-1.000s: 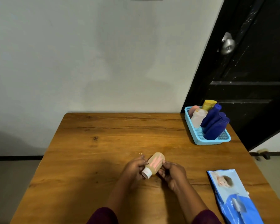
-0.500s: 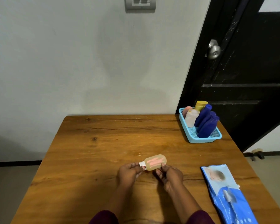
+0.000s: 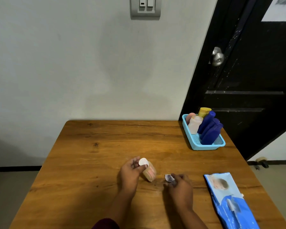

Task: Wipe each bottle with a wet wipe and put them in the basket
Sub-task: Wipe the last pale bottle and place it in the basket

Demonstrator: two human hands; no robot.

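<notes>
Hands had come apart since the moment before, when both were at the small bottle (image 3: 149,173) and it lay level between them. Now only the left hand (image 3: 130,171) had it, fingers and thumb pinched round the white cap (image 3: 143,162), with the body tipped down toward the table (image 3: 106,146). I could not tell whether its base touched the wood. The right hand (image 3: 179,186) had drawn off to the side, its grip closed on a crumpled scrap of wipe (image 3: 169,178), near the bottle but clear of it.

To my eye that meant the rubbing of this one was done or paused. What remained was the carry to the basket (image 3: 205,147), well apart at the far right corner.

The bottle looked like smooth tan plastic, squat and round-shouldered, with a pinkish label and a flat round cap. It was probably a little slick from the wipe. The basket was pale blue plastic with a mesh floor and low walls. Dark blue bottles (image 3: 210,131) leaned in it beside a cloudy white one (image 3: 194,126), with a yellow cap (image 3: 204,111) behind them. A glossy blue pack of wipes (image 3: 229,202) lay flat on the grained wood by the right forearm.
</notes>
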